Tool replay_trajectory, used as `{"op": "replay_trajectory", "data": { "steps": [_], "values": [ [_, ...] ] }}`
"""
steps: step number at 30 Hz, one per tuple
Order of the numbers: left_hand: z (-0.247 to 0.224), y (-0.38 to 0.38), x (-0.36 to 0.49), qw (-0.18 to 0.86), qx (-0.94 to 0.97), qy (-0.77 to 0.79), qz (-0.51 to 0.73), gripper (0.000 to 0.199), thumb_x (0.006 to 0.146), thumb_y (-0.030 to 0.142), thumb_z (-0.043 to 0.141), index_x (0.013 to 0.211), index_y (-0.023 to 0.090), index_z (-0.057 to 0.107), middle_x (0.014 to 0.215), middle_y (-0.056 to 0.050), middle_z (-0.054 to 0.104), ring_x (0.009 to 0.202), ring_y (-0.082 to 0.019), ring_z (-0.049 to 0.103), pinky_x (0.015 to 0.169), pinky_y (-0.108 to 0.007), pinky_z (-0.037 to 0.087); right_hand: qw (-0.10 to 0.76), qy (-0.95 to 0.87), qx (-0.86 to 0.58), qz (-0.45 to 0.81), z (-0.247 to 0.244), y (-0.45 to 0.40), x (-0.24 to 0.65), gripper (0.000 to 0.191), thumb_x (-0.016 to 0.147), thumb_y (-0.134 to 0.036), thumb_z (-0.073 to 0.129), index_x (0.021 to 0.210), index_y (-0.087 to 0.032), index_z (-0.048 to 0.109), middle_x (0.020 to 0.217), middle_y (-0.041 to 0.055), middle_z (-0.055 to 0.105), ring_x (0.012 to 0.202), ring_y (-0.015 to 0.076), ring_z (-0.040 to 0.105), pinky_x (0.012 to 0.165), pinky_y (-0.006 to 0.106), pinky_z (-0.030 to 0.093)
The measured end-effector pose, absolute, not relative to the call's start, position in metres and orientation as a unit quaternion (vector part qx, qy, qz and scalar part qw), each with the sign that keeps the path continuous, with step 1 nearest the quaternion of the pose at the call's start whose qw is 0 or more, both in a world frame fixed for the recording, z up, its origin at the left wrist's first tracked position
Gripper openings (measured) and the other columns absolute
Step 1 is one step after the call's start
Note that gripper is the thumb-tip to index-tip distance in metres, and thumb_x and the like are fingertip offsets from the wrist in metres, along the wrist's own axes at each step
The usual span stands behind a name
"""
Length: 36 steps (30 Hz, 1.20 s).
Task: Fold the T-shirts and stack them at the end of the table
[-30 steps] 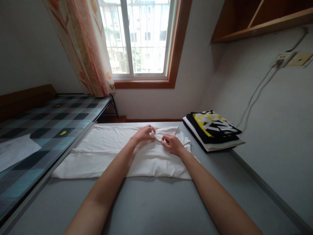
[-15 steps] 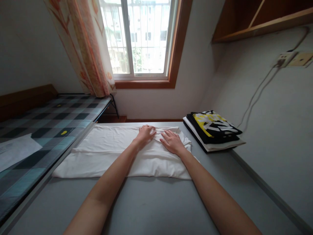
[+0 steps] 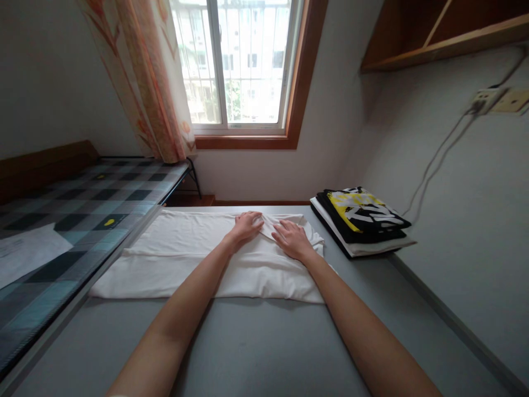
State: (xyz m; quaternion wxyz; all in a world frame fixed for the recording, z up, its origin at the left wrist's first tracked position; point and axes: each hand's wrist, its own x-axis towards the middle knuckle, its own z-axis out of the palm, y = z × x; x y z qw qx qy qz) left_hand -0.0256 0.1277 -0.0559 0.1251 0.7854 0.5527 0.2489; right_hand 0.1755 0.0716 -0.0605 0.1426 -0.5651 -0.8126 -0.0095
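Observation:
A white cloth garment [image 3: 165,270], folded lengthwise with some creases, lies across the grey table [image 3: 256,353]. My left hand [image 3: 248,225] rests on its far part, fingers bent against the fabric; whether they pinch any cloth is hard to make out. Just to the right, my right hand [image 3: 292,240] lies palm down on the garment with its fingers spread. The two hands are a small gap apart. Bunched fabric shows between and beyond them, near the garment's right end.
A stack of folded clothes [image 3: 363,220], black and white with a yellow print, sits at the table's right back. To the left is a bed with a checked mattress [image 3: 136,196] and a paper sheet [image 3: 31,253]. Shelves [image 3: 446,41] hang at the upper right.
Both hands stay in nearly the same place on the garment. The left fingers look slightly closer together. The view has shifted very slightly.

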Motion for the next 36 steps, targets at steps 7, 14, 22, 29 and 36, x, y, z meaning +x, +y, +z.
{"op": "replay_trajectory", "data": {
  "steps": [7, 14, 22, 29, 36],
  "values": [
    [-0.061, 0.127, -0.063, 0.033, 0.775, 0.584, 0.239, 0.032, 0.092, 0.039, 0.049, 0.116, 0.025, 0.066, 0.126, -0.008, 0.062, 0.118, -0.025, 0.054, 0.101, -0.041, 0.037, 0.138, -0.814, -0.565, -0.012, -0.063, 0.073, 0.176, 0.052, 0.094, -0.054, 0.039, 0.136, -0.027, 0.053, 0.147, 0.0099, 0.044, 0.132, 0.0276, 0.039, 0.107, 0.044, 0.029],
    [-0.059, 0.136, -0.171, -0.047, 0.766, 0.61, 0.197, 0.03, 0.093, 0.031, 0.045, 0.11, 0.022, 0.069, 0.123, -0.009, 0.063, 0.113, -0.025, 0.057, 0.097, -0.039, 0.041, 0.152, -0.809, -0.567, 0.001, -0.063, 0.074, 0.176, 0.052, 0.092, -0.054, 0.044, 0.135, -0.027, 0.054, 0.147, 0.01, 0.045, 0.132, 0.0285, 0.039, 0.106, 0.047, 0.029],
    [-0.041, 0.127, -0.3, -0.078, 0.764, 0.637, 0.065, 0.033, 0.09, 0.019, 0.044, 0.114, 0.02, 0.067, 0.12, -0.009, 0.065, 0.109, -0.024, 0.059, 0.09, -0.033, 0.044, 0.232, -0.791, -0.566, 0.025, -0.062, 0.084, 0.182, 0.04, 0.096, -0.043, 0.04, 0.119, -0.025, 0.066, 0.134, 0.0085, 0.058, 0.123, 0.0253, 0.049, 0.101, 0.043, 0.034],
    [-0.03, 0.119, -0.329, -0.089, 0.718, 0.69, -0.011, 0.045, 0.088, 0.009, 0.04, 0.127, 0.021, 0.06, 0.136, -0.011, 0.057, 0.119, -0.027, 0.056, 0.092, -0.037, 0.042, 0.196, -0.753, -0.627, -0.037, -0.049, 0.13, 0.219, 0.035, 0.09, -0.02, 0.047, 0.115, -0.023, 0.07, 0.127, 0.0081, 0.064, 0.113, 0.0279, 0.056, 0.093, 0.04, 0.04],
    [-0.022, 0.128, -0.315, -0.12, 0.697, 0.706, -0.033, 0.037, 0.091, 0.017, 0.038, 0.113, 0.018, 0.068, 0.121, -0.016, 0.065, 0.112, -0.031, 0.06, 0.09, -0.041, 0.041, 0.111, -0.731, -0.673, 0.032, -0.04, 0.165, 0.241, 0.025, 0.083, -0.023, 0.059, 0.101, -0.022, 0.075, 0.107, 0.0091, 0.073, 0.1, 0.0254, 0.064, 0.081, 0.03, 0.046]
  ]
}}
